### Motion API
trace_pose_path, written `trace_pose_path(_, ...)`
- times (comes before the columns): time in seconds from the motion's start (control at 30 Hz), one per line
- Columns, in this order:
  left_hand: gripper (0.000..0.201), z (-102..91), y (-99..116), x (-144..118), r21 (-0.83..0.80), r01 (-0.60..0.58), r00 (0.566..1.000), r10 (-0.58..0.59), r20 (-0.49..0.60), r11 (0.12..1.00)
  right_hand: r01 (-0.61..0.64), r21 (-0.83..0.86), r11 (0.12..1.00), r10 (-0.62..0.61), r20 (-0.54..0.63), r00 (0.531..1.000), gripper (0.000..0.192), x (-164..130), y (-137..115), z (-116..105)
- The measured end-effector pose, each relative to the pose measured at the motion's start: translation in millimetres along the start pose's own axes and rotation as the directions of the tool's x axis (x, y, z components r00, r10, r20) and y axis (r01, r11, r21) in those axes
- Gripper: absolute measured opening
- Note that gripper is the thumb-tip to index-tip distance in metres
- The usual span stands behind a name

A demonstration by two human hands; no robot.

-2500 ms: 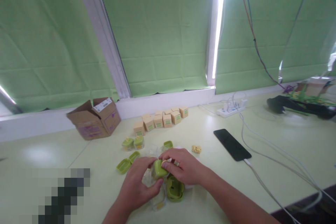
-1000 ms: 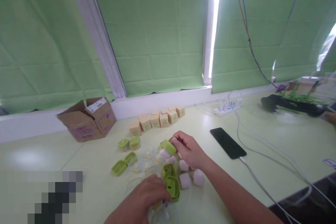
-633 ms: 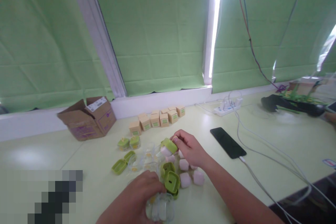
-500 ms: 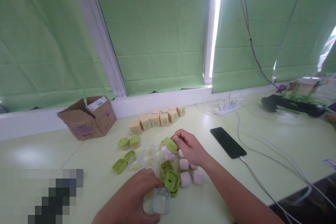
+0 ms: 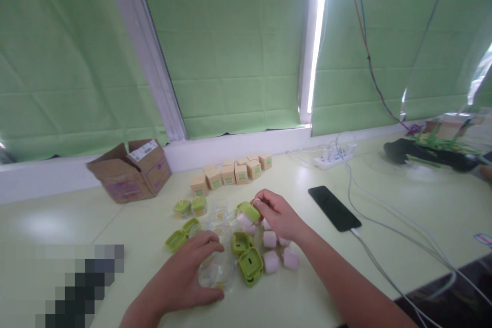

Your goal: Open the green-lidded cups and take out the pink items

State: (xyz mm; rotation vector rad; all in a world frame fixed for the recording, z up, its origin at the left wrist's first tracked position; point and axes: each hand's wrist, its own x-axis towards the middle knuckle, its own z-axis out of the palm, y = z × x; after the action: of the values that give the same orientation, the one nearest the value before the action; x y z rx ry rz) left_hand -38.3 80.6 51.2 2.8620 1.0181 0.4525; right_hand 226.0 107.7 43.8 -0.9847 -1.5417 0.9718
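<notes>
My left hand (image 5: 188, 277) rests on the pale green table, its fingers closed around a clear plastic container (image 5: 217, 271). My right hand (image 5: 279, 212) pinches a small green lid (image 5: 249, 211) that sits over a pale pink cube, a little above the table. Just right of the clear container lie two green lids (image 5: 248, 259), one stacked near the other. Pale pink cubes (image 5: 277, 255) sit below my right wrist. More green lids (image 5: 180, 234) and two small green-topped containers (image 5: 190, 206) lie to the left.
A row of small tan boxes (image 5: 232, 173) stands behind the pile. An open cardboard box (image 5: 130, 170) lies at the back left. A black phone (image 5: 333, 208) with a white cable, a power strip (image 5: 333, 158) and loose cables lie to the right.
My left hand picked a clear container out of the pile, drew it toward me, then set it down on the table left of the green lids. My right hand lifted the green lid away and holds it still.
</notes>
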Motion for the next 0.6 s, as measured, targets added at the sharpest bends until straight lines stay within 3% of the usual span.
trace_pose_path(0.1, 0.05, 2.5, -3.9, 0.8, 0.011, -0.008, 0.991, 0.01, -0.133, 1.0, -0.068, 0.061, 0.996, 0.065, 0.056, 0.996, 0.021, 0.3, 1.8, 3.2)
trace_pose_path(0.23, 0.047, 13.3, 1.5, 6.3, 0.041, -0.006, 0.94, 0.019, -0.342, 0.999, -0.155, 0.12, 0.98, 0.125, 0.227, 0.966, 0.019, -3.6, 2.4, 11.8)
trace_pose_path(0.4, 0.055, 25.5, 16.1, 13.2, 0.027, -0.16, 0.899, 0.157, -0.409, 0.987, -0.249, 0.114, 0.962, 0.186, 0.394, 0.9, 0.017, -12.9, -7.2, 23.0)
trace_pose_path(0.6, 0.051, 23.0, 19.5, 16.1, 0.036, -0.253, 0.893, 0.247, -0.376, 0.967, -0.284, 0.049, 0.958, 0.237, 0.428, 0.872, 0.017, -17.8, -10.7, 25.3)
